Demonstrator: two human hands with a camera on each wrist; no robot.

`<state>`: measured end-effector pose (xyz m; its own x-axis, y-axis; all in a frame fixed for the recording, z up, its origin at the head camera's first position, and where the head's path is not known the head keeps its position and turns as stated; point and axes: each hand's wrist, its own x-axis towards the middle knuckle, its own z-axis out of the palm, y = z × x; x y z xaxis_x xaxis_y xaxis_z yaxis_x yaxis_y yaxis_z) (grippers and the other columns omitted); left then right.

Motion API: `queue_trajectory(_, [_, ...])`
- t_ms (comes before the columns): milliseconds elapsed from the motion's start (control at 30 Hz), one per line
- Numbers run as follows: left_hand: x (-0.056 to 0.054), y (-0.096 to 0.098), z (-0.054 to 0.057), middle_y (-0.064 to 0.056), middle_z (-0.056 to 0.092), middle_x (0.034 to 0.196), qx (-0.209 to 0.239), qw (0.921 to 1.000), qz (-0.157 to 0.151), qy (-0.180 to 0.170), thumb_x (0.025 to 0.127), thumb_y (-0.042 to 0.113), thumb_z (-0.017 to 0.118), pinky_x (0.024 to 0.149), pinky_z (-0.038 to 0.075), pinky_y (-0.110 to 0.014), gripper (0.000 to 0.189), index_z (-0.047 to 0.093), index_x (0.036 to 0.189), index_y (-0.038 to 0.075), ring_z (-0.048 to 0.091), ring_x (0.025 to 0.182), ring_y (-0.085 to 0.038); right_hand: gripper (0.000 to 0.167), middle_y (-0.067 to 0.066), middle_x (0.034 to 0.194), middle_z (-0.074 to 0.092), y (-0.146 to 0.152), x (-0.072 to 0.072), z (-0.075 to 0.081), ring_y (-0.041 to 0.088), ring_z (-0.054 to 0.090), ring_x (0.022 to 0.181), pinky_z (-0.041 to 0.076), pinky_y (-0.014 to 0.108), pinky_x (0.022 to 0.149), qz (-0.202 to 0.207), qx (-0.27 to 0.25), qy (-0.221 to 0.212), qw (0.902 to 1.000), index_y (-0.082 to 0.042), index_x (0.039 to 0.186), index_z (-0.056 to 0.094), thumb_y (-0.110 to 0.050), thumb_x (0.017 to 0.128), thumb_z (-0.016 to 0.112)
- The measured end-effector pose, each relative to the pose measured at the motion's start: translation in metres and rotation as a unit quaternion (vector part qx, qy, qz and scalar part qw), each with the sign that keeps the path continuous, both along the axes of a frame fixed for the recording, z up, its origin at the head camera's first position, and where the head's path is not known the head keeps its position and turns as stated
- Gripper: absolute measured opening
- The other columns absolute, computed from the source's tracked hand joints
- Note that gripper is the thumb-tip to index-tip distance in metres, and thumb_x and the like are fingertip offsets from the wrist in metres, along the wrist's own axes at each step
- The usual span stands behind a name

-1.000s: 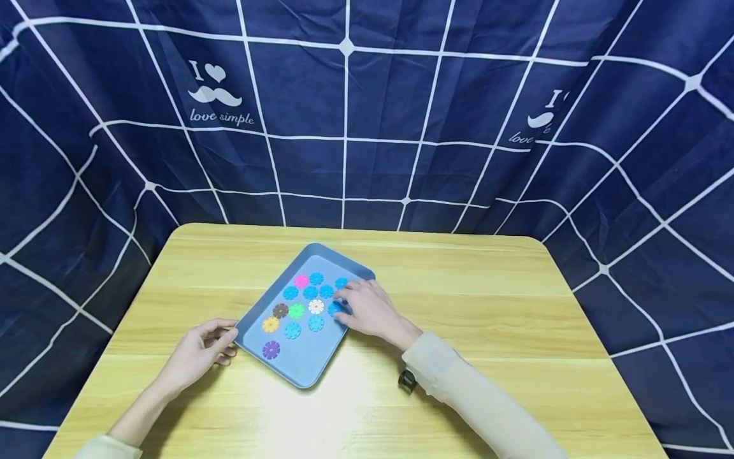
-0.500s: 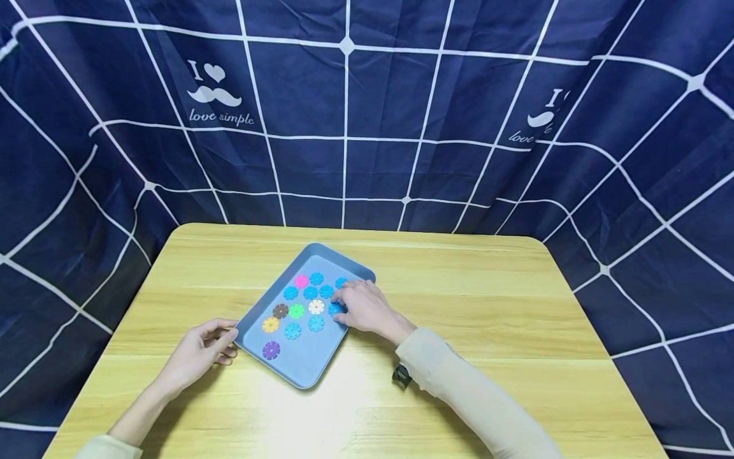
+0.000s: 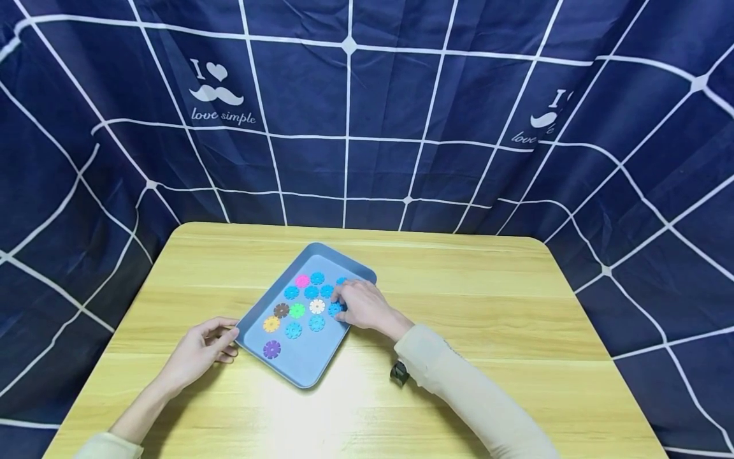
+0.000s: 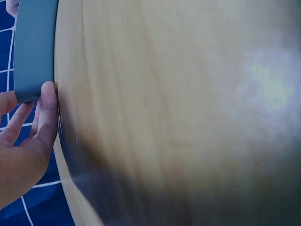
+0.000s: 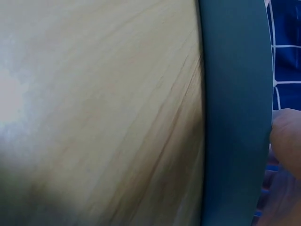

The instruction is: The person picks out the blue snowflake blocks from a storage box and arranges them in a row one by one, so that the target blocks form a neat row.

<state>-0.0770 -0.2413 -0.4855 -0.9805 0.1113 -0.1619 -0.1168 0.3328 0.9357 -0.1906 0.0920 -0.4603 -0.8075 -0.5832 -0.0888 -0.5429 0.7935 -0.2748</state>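
In the head view, a blue-grey tray (image 3: 321, 363) lies at an angle on the table, bearing several notched plastic snowflake discs. My left hand (image 3: 201, 350) pinches its near-left corner; in the left wrist view the fingers (image 4: 47, 110) reach under the tray wall (image 4: 35, 47). My right hand (image 3: 367, 306) reaches over the right wall, thumb and index apart around a blue snowflake disc (image 3: 335, 310). Another blue disc (image 3: 341, 280) is partly covered by that hand. In the right wrist view, the tray wall (image 5: 237, 113) hides most of the right hand (image 5: 287, 141).
Near the tray's near-left end lies a purple disc (image 3: 272, 349), with orange (image 3: 271, 324), brown (image 3: 281, 310), green (image 3: 297, 310), cream (image 3: 317, 306) and pink (image 3: 302, 280) discs beyond. The wooden table (image 3: 470, 306) is surrounded by a dark blue gridded curtain (image 3: 390, 95).
My right hand and forearm have shifted slightly left, and the blue disc by the thumb shows more fully. The left hand stays at the tray's corner, and the discs have not moved.
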Motion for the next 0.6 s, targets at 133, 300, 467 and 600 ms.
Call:
queue_trajectory(133, [0.0, 0.0004, 0.001, -0.017, 0.071, 0.099, -0.001, 1.0, 0.001, -0.001, 0.108, 0.014, 0.061, 0.07, 0.069, -0.028, 0.039, 0.057, 0.136, -0.013, 0.071, 0.077, -0.01, 0.033, 0.0, 0.101, 0.075, 0.0017, 0.0006, -0.0005, 0.019, 0.068, 0.101, 0.056, 0.038, 0.092, -0.003, -0.018, 0.0, 0.9998, -0.016, 0.116, 0.076, -0.028, 0.089, 0.087])
queue_trajectory(300, [0.0004, 0.0011, 0.0024, -0.016, 0.072, 0.098, 0.0, 1.0, 0.003, -0.003, 0.108, 0.014, 0.061, 0.07, 0.069, -0.028, 0.039, 0.057, 0.136, -0.013, 0.072, 0.077, -0.01, 0.027, -0.001, 0.098, 0.074, 0.0032, 0.0017, -0.0009, 0.017, 0.067, 0.096, 0.054, 0.037, 0.089, -0.004, -0.042, 0.001, 0.9991, -0.016, 0.112, 0.077, -0.027, 0.09, 0.086])
queue_trajectory(467, [0.0006, 0.0016, 0.0036, -0.015, 0.072, 0.098, 0.003, 1.0, 0.004, -0.004, 0.108, 0.013, 0.06, 0.071, 0.07, -0.028, 0.039, 0.057, 0.136, -0.014, 0.072, 0.077, -0.011, 0.017, -0.002, 0.096, 0.075, 0.0048, 0.0017, 0.0005, 0.016, 0.069, 0.094, 0.055, 0.037, 0.091, -0.001, -0.066, 0.001, 0.9978, -0.016, 0.106, 0.076, -0.023, 0.092, 0.083])
queue_trajectory(600, [0.0007, 0.0018, 0.0042, -0.015, 0.072, 0.098, 0.004, 1.0, 0.005, -0.005, 0.108, 0.013, 0.06, 0.071, 0.07, -0.028, 0.038, 0.058, 0.135, -0.013, 0.072, 0.077, -0.011, 0.011, -0.002, 0.091, 0.076, 0.0068, 0.0019, 0.0044, 0.015, 0.07, 0.089, 0.056, 0.037, 0.088, 0.001, -0.093, -0.006, 0.9956, -0.016, 0.1, 0.076, -0.02, 0.093, 0.082])
